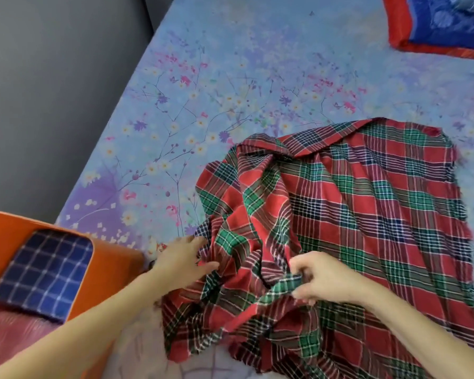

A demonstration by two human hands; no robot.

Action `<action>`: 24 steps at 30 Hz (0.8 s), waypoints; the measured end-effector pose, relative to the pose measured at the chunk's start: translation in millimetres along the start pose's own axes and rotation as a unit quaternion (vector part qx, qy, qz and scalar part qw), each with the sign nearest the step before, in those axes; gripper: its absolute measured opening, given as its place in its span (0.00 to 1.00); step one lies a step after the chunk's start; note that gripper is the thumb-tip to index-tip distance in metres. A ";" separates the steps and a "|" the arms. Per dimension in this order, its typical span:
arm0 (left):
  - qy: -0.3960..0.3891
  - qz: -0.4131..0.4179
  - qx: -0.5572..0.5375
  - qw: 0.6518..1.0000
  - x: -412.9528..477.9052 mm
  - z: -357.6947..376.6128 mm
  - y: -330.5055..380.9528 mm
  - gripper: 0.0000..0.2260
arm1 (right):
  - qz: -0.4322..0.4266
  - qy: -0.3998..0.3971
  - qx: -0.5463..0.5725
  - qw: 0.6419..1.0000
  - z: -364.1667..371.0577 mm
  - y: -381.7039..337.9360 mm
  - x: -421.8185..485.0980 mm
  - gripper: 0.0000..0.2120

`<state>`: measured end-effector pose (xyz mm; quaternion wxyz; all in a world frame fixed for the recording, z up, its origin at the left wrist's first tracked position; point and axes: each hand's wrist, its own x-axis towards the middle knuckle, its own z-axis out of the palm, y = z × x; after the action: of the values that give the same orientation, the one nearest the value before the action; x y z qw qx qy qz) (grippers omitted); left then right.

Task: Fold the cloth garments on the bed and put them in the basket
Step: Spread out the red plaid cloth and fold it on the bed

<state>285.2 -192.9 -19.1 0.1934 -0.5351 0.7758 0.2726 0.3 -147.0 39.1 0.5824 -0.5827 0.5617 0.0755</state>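
A red, green and navy plaid cloth point(367, 203) lies crumpled and partly spread on the bed, in the lower right of the head view. My right hand point(320, 277) pinches a bunched green-and-red fold near the cloth's front edge. My left hand point(184, 258) reaches across to the cloth's left edge, its fingers touching the fabric there. An orange basket point(112, 258) stands at the lower left beside the bed. Inside it lies a folded navy cloth with a white grid point(44, 272), with a pinkish cloth point(11, 335) below it.
The bed point(230, 77) wears a light blue floral sheet. A pillow in blue with a red border point(438, 26) sits at the far right corner. Grey floor point(52, 91) runs along the bed's left side.
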 end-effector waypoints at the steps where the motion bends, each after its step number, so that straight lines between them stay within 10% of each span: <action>1: 0.005 -0.014 0.015 1.000 7.9 -8.0 20.3 0.35 | -0.007 0.019 0.030 0.999 -15.8 8.2 -8.7 0.11; 6: -0.008 -0.028 0.083 0.996 58.5 37.2 51.5 0.14 | 0.098 0.064 0.023 0.993 -75.2 69.8 -34.3 0.17; 10: 0.111 -0.072 -0.199 0.971 47.2 -4.9 34.3 0.10 | 0.273 0.026 -0.332 0.903 -69.7 121.4 -23.0 0.17; 12: 0.168 -0.092 -0.292 0.937 28.8 -48.7 14.3 0.09 | 0.286 0.027 -0.371 0.883 -50.5 127.2 -12.7 0.05; 16: 0.271 -0.040 -0.284 0.919 -17.1 -119.4 -9.7 0.13 | 0.310 0.133 -0.391 0.856 -32.8 95.8 26.0 0.15; 20: 0.258 0.053 -0.272 0.925 -60.4 -156.6 -1.2 0.12 | 0.082 0.324 -0.175 0.926 -40.0 10.2 66.5 0.14; 22: 0.256 0.075 -0.249 0.931 -76.7 -164.7 1.5 0.13 | 0.028 0.206 -0.016 0.978 -42.7 -27.3 84.9 0.23; 24: 0.272 0.085 -0.201 0.937 -88.1 -167.9 -0.8 0.17 | 0.070 0.078 -0.097 0.990 -31.3 -47.0 101.4 0.26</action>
<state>315.6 -235.0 163.2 -0.1611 -0.5487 0.7703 0.2824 53.7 -242.9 1.5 0.4713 -0.5998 0.6345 0.1244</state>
